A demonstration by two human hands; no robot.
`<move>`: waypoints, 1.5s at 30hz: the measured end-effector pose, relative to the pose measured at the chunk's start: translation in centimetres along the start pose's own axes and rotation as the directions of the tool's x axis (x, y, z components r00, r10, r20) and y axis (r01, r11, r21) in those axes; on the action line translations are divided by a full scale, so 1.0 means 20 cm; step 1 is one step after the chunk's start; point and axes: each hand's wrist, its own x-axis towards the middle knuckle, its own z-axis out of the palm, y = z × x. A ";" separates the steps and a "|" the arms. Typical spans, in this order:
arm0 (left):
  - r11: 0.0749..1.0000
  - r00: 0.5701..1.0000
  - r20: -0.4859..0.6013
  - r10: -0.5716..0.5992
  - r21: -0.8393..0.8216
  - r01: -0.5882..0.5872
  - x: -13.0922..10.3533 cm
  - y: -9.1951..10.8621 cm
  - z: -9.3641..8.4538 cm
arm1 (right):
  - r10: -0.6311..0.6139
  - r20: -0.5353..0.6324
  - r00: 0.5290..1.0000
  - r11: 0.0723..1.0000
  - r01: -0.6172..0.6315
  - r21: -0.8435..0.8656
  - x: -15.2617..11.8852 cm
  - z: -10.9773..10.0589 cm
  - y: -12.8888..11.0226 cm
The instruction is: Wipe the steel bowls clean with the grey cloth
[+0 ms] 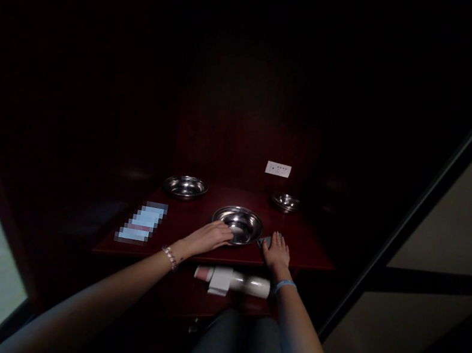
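A shiny metal bowl (246, 222) stands near the front of a dark red shelf (187, 247). My left hand (211, 238) is at its left front rim, fingers reaching over the edge and closed on it; the thumb is hidden. Just right of the bowl, my right hand (277, 252) presses a grey cloth (265, 242) onto the shelf, palm down. Part of the cloth is covered by the fingers. Two more metal dishes are further back: a wide one (186, 187) on the left and a smaller one (286, 202) on the right.
A pixelated pale sheet or screen (142, 222) lies at the shelf's left front. On the back wall is a white socket panel (278, 169). Below the shelf edge, a sleeve of paper cups (248, 284) lies on its side. Dark walls enclose both sides.
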 end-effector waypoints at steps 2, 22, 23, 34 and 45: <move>1.000 1.000 0.001 0.004 -0.005 -0.004 0.00 0.01 -0.01 | 0.010 0.007 1.000 1.000 -0.010 -0.005 0.00 0.00 0.00; 0.990 0.996 -0.010 -0.086 -0.113 0.085 -0.07 0.03 0.01 | 0.030 0.011 0.999 0.997 -0.029 -0.070 -0.01 -0.02 -0.01; 0.981 0.990 -0.032 -0.137 -0.140 0.131 -0.08 0.04 0.01 | 0.032 0.011 0.999 0.997 -0.031 -0.066 -0.01 -0.02 -0.01; 0.540 0.486 -0.266 -0.833 -0.585 0.605 -0.19 -0.04 0.27 | 0.048 -0.079 0.996 0.999 -0.046 0.027 -0.04 -0.02 -0.03; 0.418 0.416 -0.148 -0.897 -0.589 0.692 -0.20 -0.13 0.32 | 0.068 -0.192 0.979 0.990 -0.043 0.131 -0.07 -0.03 -0.06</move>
